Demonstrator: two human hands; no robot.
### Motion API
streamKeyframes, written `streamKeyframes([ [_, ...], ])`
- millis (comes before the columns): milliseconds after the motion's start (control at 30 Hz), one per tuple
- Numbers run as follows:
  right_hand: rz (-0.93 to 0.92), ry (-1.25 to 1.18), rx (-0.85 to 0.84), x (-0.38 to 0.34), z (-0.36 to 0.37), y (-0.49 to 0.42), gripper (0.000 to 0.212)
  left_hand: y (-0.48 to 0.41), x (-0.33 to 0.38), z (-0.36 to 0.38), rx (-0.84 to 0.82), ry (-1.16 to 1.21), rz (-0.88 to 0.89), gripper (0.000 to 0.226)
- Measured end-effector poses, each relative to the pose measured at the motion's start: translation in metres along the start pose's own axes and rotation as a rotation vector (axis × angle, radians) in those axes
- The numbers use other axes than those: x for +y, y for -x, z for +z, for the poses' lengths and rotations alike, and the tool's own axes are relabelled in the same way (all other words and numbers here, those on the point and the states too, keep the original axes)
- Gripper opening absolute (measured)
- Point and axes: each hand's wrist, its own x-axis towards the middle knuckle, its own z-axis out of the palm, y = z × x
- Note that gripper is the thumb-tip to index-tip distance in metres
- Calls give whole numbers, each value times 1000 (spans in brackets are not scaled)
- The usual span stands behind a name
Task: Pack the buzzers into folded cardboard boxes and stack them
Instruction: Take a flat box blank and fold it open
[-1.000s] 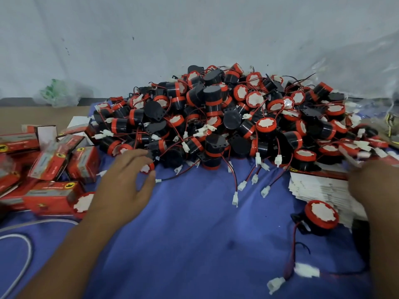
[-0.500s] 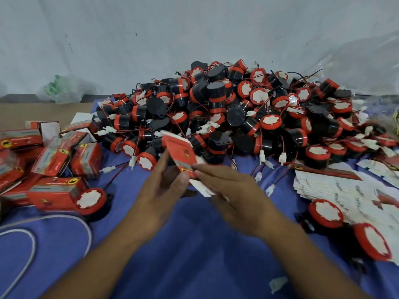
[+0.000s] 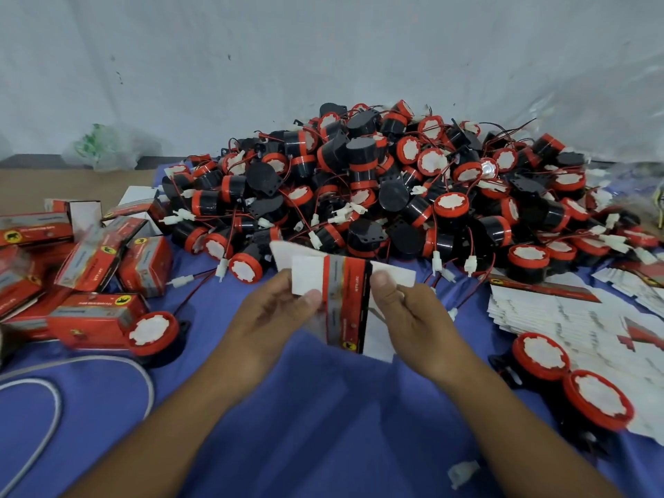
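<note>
A flat red, grey and white cardboard box blank (image 3: 345,300) is held above the blue cloth between both hands. My left hand (image 3: 273,318) pinches its left white flap with the thumb on top. My right hand (image 3: 413,321) pinches its right side, thumb on the black edge. Behind it lies a big heap of black-and-red buzzers (image 3: 377,195) with red wires and white plugs. Two loose buzzers (image 3: 571,375) lie at the right, and one buzzer (image 3: 151,334) lies at the left by the packed boxes.
Several closed red boxes (image 3: 90,267) are piled at the left. A stack of flat box blanks (image 3: 575,318) lies at the right. A grey cable (image 3: 54,407) loops at the lower left. A plastic bag (image 3: 97,147) sits by the wall.
My right hand brought a flat box blank from the right stack to the middle, my left hand left the buzzer pile to meet it, and both now hold it turned wider towards me.
</note>
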Motion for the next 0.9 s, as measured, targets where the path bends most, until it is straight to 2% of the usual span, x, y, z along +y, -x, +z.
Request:
streamKeyframes([
  [100, 74, -64, -4, -2, 4, 2, 54, 0, 1, 1, -46, 118, -61, 42],
  [200, 211, -325, -52, -5, 6, 3, 39, 3, 3, 6, -132, 255, -161, 53],
  [233, 270, -454, -126, -2, 4, 4, 46, 4, 5, 9, -137, 282, -178, 52],
  [267, 312, -570, -207, -4, 3, 4, 68, 5, 7, 13, -129, 309, -191, 52],
  [300, 287, -667, -310, -3, 2, 7, 81, 5, 10, 15, -115, 342, -196, 51],
  [333, 252, -710, -385, -5, 2, 7, 91, 5, 12, 16, -100, 379, -202, 52],
  [400, 161, -617, -449, -8, 3, 3, 110, 5, 15, 17, -92, 464, -217, 56],
  [433, 128, -532, -448, -8, 3, 3, 104, 5, 15, 17, -90, 515, -226, 58],
  [500, 92, -415, -596, -3, 0, 4, 87, 4, 15, 15, -66, 611, -250, 68],
  [533, 106, -386, -597, 0, -4, 4, 85, 4, 14, 13, -57, 642, -251, 73],
  [567, 133, -371, -570, 3, -6, 5, 83, 3, 14, 12, -48, 657, -237, 75],
  [633, 224, -359, -412, 2, -4, 0, 71, 2, 16, 10, -4, 665, -212, 77],
  [733, 337, -484, -173, 0, 4, -6, 39, -2, 16, 10, 83, 594, -191, 91],
  [800, 381, -587, -153, 3, 10, -5, 31, -4, 11, 13, 125, 495, -208, 100],
  [900, 405, -740, -208, 5, 18, -2, 35, -4, 7, 13, 163, 431, -226, 90],
])
